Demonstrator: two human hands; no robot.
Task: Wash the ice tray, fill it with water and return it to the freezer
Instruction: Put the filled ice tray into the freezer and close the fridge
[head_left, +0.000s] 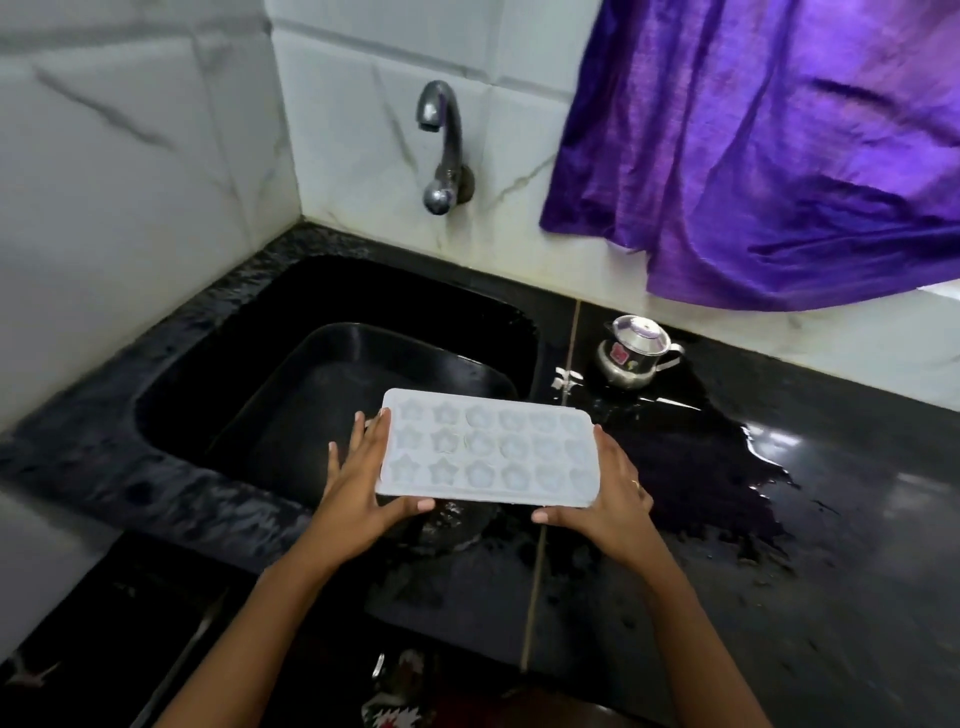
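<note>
A white ice tray (487, 448) with star and flower shaped cells is held level over the front right corner of the black sink (218, 332). My left hand (358, 483) grips its left end, thumb under the near edge. My right hand (608, 493) grips its right end, a ring on one finger. The metal tap (441, 140) sticks out of the tiled wall behind the sink, and no water runs from it. I cannot tell whether the cells hold water.
A black tub (332, 364) sits inside the sink. A small steel lidded pot (636, 351) stands on the wet black counter (779, 493) to the right. A purple curtain (769, 145) hangs over the counter's back right. White tiled walls close the left and back.
</note>
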